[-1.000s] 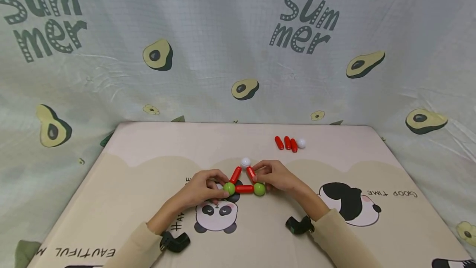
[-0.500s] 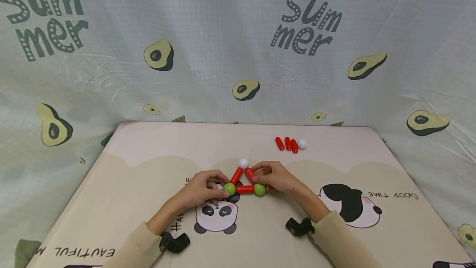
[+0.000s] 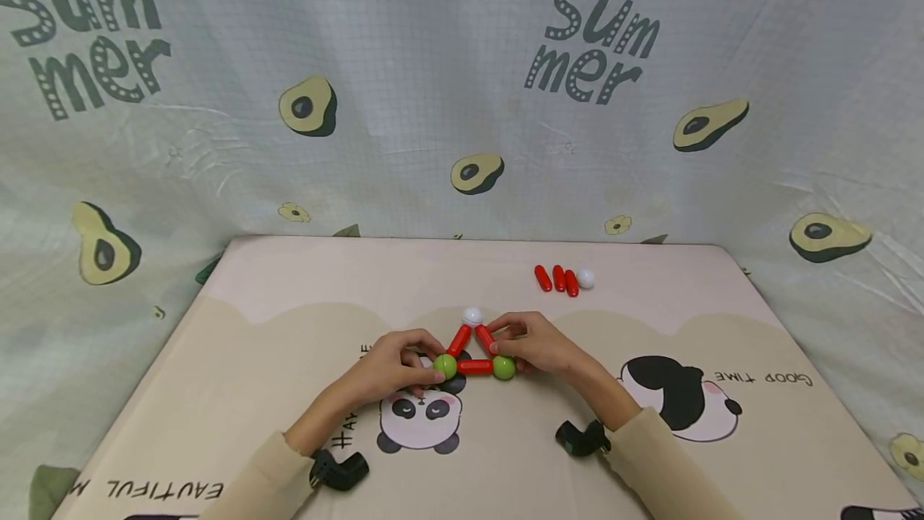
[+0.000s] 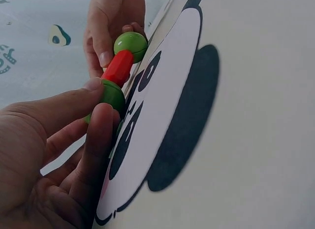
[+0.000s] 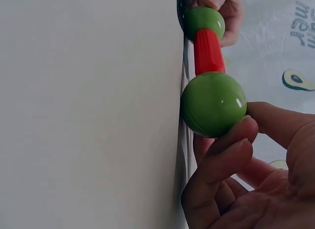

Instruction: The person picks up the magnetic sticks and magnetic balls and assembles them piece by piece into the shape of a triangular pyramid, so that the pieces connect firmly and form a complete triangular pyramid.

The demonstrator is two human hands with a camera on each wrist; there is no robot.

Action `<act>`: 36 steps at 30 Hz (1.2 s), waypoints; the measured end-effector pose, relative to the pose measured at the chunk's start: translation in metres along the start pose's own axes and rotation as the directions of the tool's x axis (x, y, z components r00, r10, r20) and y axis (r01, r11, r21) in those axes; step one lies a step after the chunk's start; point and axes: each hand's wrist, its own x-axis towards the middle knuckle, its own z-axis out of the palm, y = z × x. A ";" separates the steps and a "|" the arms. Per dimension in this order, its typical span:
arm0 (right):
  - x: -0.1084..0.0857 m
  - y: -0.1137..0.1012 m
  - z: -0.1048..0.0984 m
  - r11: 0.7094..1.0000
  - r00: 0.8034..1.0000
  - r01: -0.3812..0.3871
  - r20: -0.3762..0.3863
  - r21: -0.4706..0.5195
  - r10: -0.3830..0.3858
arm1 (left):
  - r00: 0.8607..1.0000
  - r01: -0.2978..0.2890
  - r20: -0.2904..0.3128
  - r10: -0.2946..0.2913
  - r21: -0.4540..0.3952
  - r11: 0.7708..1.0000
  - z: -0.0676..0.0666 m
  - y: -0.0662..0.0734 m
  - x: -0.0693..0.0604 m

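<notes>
In the head view a small triangle lies on the table: a green ball (image 3: 444, 365) at the left corner, another green ball (image 3: 504, 367) at the right corner and a white ball (image 3: 472, 316) at the far corner. Between them run a near red rod (image 3: 474, 367), a left red rod (image 3: 459, 340) and a right red rod (image 3: 485, 337). My left hand (image 3: 393, 363) pinches the left green ball between thumb and fingers. With curled fingers my right hand (image 3: 541, 341) holds the right green ball (image 5: 213, 104), its fingertips beside the right rod. The wrist views hide the white ball.
Farther back on the table (image 3: 390, 267) lie several loose pieces: red rods (image 3: 559, 278) side by side and a white ball (image 3: 585, 278) touching or close to them. A printed cloth (image 3: 390, 183) hangs behind the table's far edge.
The white ball has shifted slightly left, and the far ends of the two slanted red rods have drawn closer together. Both hands have stayed almost still.
</notes>
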 end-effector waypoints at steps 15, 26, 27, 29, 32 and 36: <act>0.001 -0.001 -0.001 0.999 1.000 0.003 0.029 -0.047 -0.002 | 1.000 0.007 -0.020 -0.007 -0.007 1.000 -0.001 -0.003 0.000; 0.000 0.000 -0.011 0.995 1.000 0.004 -0.026 -0.096 -0.006 | 1.000 0.007 -0.021 -0.008 -0.010 1.000 0.000 -0.004 -0.001; 0.000 0.000 -0.013 0.995 0.999 0.008 -0.043 -0.103 -0.012 | 1.000 0.007 -0.020 -0.007 -0.013 1.000 0.000 -0.004 -0.001; 0.000 0.001 -0.021 0.994 0.996 0.018 -0.082 -0.112 -0.027 | 1.000 0.007 -0.020 -0.007 -0.016 1.000 0.000 -0.003 -0.001; -0.001 0.003 -0.034 0.994 0.989 0.028 -0.144 -0.105 -0.043 | 1.000 0.001 -0.018 -0.001 -0.010 1.000 0.001 -0.003 -0.001; 0.000 0.005 -0.051 0.993 0.966 0.017 -0.254 -0.116 -0.046 | 1.000 -0.009 -0.012 0.010 0.010 1.000 0.000 -0.003 0.000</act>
